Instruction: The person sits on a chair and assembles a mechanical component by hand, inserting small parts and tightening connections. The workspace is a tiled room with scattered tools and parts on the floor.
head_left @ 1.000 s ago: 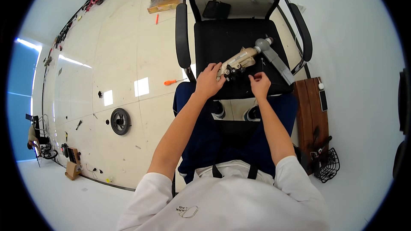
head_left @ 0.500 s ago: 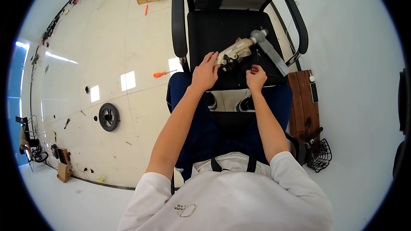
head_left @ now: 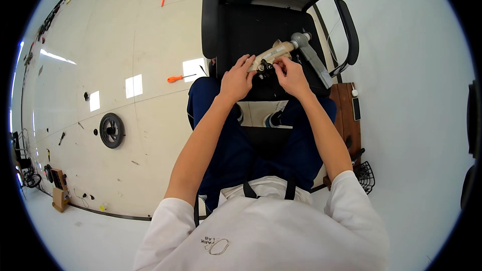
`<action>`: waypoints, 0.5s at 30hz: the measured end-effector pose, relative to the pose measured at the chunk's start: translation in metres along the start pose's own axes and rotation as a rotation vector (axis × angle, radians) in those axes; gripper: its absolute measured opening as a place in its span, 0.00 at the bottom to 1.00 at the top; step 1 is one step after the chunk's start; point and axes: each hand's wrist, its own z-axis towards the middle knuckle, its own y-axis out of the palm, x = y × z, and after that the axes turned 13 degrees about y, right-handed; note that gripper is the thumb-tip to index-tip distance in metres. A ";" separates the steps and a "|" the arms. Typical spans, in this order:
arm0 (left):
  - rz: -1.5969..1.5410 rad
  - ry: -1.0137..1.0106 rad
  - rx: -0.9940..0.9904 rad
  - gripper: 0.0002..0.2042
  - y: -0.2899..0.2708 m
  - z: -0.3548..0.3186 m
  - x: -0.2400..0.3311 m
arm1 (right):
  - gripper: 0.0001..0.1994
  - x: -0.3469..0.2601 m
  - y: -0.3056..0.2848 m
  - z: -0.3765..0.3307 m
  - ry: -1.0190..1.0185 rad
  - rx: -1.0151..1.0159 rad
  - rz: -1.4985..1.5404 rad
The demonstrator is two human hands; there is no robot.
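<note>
A beige, wrapped tube (head_left: 282,49) lies slantwise on the black chair seat (head_left: 246,25), joined to a rounded grey hub (head_left: 298,40) with a flat grey arm (head_left: 316,63). At the tube's near end sits a small black mechanism (head_left: 264,69) with metal bolts. My left hand (head_left: 237,79) grips that end, fingers on the tube and thumb by the mechanism. From the other side my right hand (head_left: 292,76) pinches at the mechanism with thumb and fingertips together. Whatever is between those fingertips is too small to make out.
On the floor to the left lie an orange-handled screwdriver (head_left: 175,79) and a black wheel (head_left: 111,130). Chair armrests (head_left: 211,20) flank the seat. A brown wooden bench (head_left: 346,115) stands at the right, with a black wire basket (head_left: 365,176) nearby.
My right hand has moved up and left from the seat beside the part onto the black mechanism. My left hand stays on the tube. The whole view has shifted slightly.
</note>
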 end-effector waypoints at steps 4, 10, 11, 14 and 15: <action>-0.026 -0.036 -0.002 0.22 0.001 -0.001 0.004 | 0.06 -0.011 -0.008 0.005 0.027 -0.100 -0.077; -0.053 -0.045 0.014 0.22 -0.001 0.000 0.004 | 0.06 -0.009 -0.016 0.007 -0.049 -0.144 -0.151; -0.056 -0.050 0.016 0.22 -0.001 0.000 0.003 | 0.06 -0.008 -0.016 0.008 -0.081 -0.145 -0.160; -0.070 -0.050 0.028 0.22 0.001 0.000 0.002 | 0.06 -0.006 -0.016 0.012 -0.140 -0.177 -0.165; -0.077 -0.053 0.027 0.22 0.001 0.000 0.002 | 0.06 -0.002 -0.016 0.015 -0.180 -0.181 -0.170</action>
